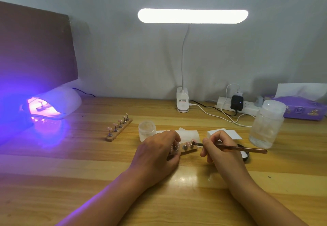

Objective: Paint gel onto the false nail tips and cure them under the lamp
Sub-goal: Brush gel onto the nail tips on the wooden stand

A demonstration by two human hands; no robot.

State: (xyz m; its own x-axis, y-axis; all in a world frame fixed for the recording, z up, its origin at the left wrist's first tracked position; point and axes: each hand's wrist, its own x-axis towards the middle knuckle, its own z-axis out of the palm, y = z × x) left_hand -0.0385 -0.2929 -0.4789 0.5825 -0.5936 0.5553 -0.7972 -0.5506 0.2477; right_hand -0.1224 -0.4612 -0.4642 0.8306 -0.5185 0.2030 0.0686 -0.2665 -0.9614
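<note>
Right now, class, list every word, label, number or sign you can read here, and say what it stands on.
No text can be read.
Too blurred: the small label on the white desk lamp's clip base.
Too blurred: the prints on the purple cardboard tissue box.

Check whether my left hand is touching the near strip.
Touching. In the head view the left hand curls its fingers round the left end of the near strip.

3 tip stands [118, 128], 1 cure lamp [65, 100], 1 desk lamp [192, 16], 1 brush [244, 148], 2 jars [267, 125], 1 tissue box [304, 110], 1 power strip [247, 108].
</note>
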